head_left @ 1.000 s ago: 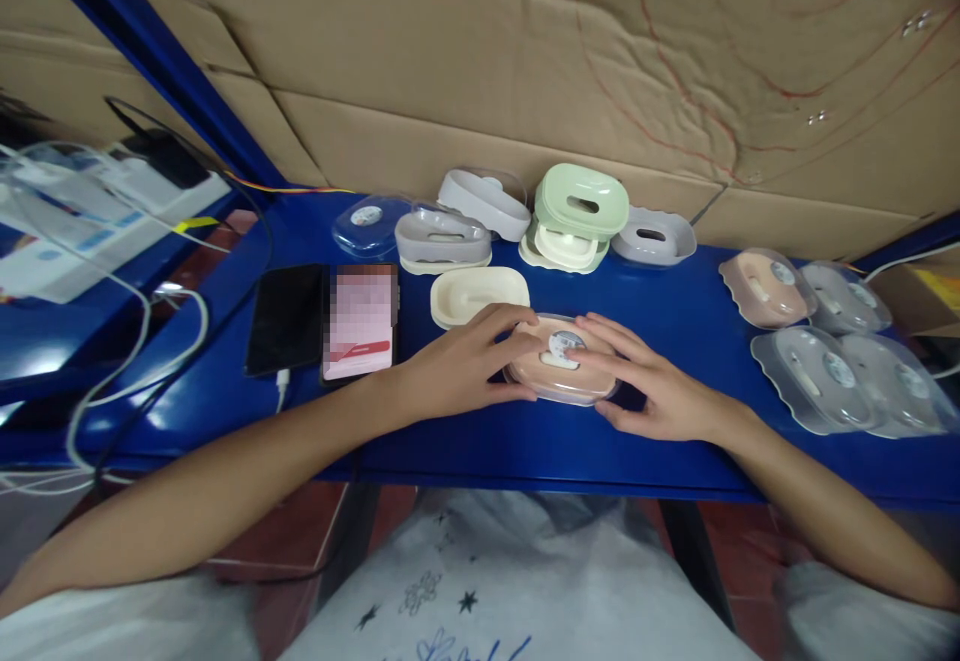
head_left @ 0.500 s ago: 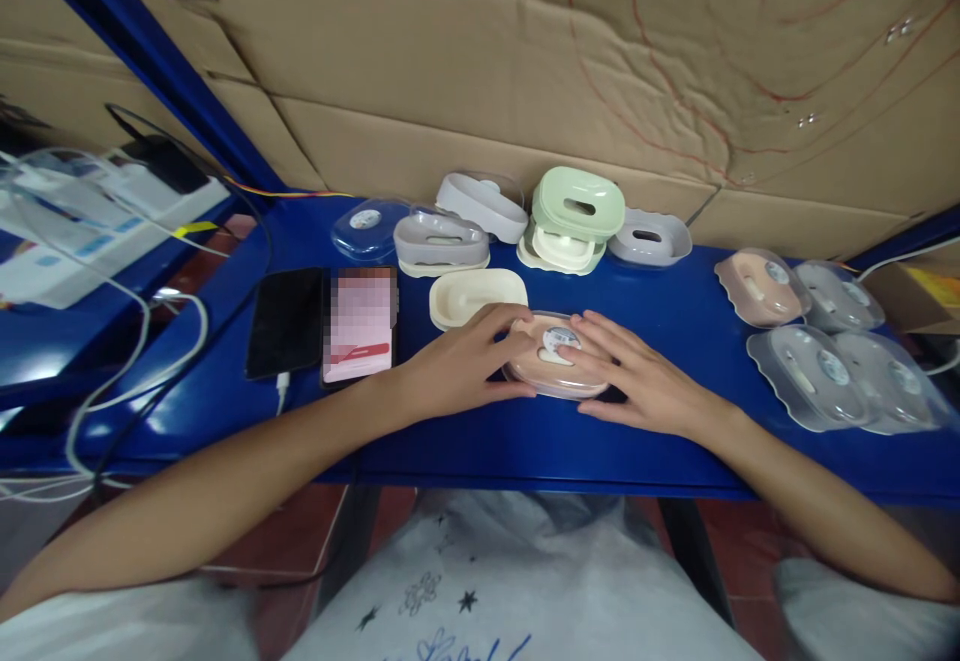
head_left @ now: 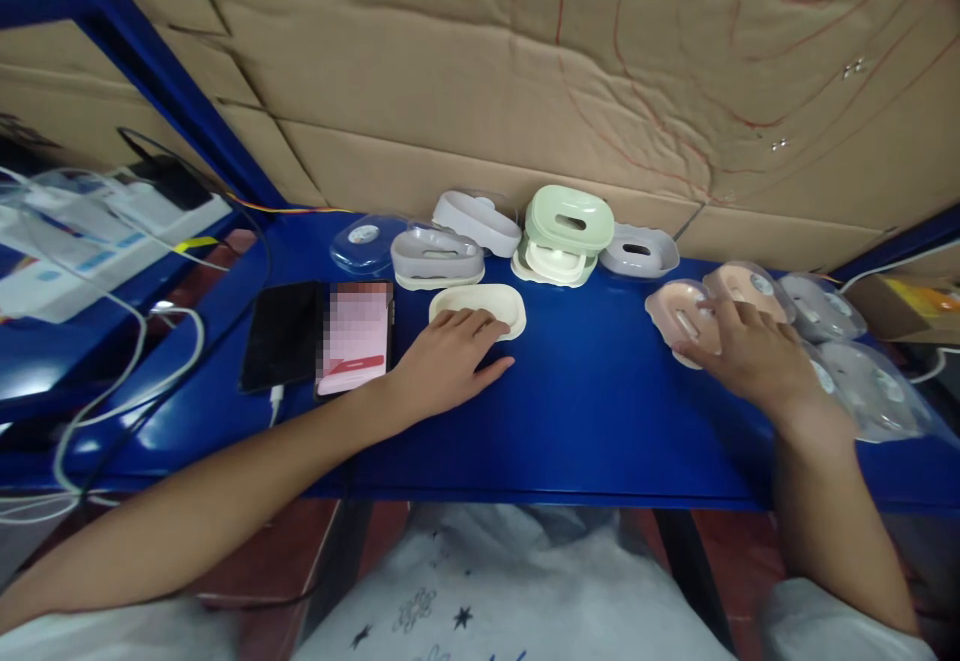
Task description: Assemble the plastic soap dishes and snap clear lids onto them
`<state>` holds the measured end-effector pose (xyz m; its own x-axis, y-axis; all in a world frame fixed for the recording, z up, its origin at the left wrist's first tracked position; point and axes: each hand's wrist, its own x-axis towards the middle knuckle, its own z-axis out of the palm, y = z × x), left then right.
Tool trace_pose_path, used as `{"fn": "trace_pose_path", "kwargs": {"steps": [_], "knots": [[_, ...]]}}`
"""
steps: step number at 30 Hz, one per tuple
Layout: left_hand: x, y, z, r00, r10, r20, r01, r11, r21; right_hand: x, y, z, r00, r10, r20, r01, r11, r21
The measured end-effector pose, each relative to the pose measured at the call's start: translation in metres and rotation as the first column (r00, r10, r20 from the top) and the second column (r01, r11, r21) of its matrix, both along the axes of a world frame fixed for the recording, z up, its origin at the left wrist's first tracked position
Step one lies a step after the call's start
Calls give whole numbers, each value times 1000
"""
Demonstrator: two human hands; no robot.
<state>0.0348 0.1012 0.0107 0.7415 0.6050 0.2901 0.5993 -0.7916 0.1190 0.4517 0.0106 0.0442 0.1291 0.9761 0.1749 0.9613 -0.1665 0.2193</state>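
My left hand [head_left: 442, 366] lies flat on the table [head_left: 585, 421], grip loose, fingertips on the cream tray [head_left: 480, 303]. Right hand [head_left: 742, 356], fingers spread, presses the pink soap box [head_left: 679, 311] at far right, beside another pink one. Prob. light, stiff, slick plastic w/ thin clear lid; best held by the rim.
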Motion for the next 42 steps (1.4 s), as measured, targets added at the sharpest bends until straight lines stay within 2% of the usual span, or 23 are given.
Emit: {"fn": "trace_pose_path", "kwargs": {"steps": [2, 3, 7, 9, 11, 14, 16, 18, 22, 25, 29, 33, 36, 40, 42], "knots": [[-1, -2, 0, 996, -86, 3, 86, 996, -36, -2, 9, -3, 998, -61, 14, 59, 994, 91], [-1, -3, -1, 988, -152, 9, 153, 987, -54, -4, 14, -5, 999, -47, 15, 44, 989, 141], [-2, -8, -3, 903, -425, 63, 429, 897, -110, -17, 34, -16, 987, 160, 12, -158, 954, 255], [-1, -11, -3, 873, -480, 91, 487, 867, -105, -24, 44, -25, 969, 246, -12, -235, 941, 244], [0, -12, -3, 882, -460, 99, 467, 882, -61, -31, 54, -35, 956, 289, -52, -271, 937, 222], [0, -10, -2, 936, -344, 76, 342, 939, 46, -35, 63, -48, 945, 311, -104, -283, 933, 220], [1, -7, -1, 960, -274, 54, 269, 960, 85, -35, 65, -52, 933, 338, -119, -302, 921, 247], [1, -6, -2, 968, -249, 34, 245, 966, 88, -35, 65, -52, 915, 384, -126, -339, 899, 277], [1, -6, -3, 966, -258, 12, 256, 962, 92, -38, 59, -45, 861, 482, -159, -418, 851, 318], [1, -6, -3, 968, -252, 14, 250, 965, 80, -41, 51, -36, 788, 558, -260, -442, 807, 392], [0, -6, -2, 973, -232, 15, 231, 972, 54, -45, 36, -25, 684, 600, -416, -450, 795, 406], [0, -6, 1, 981, -193, 6, 192, 980, 45, -48, 31, -22, 641, 623, -448, -475, 781, 406], [0, -6, 5, 987, -158, -21, 158, 987, 39, -46, 32, -21, 640, 621, -452, -392, 770, 503], [0, -7, 10, 988, -154, -33, 154, 988, 23, -40, 25, -10, 695, 613, -376, -280, 712, 644], [0, -8, 11, 986, -166, -32, 167, 986, 29, -40, 18, -1, 660, 639, -396, -289, 702, 651]]}}
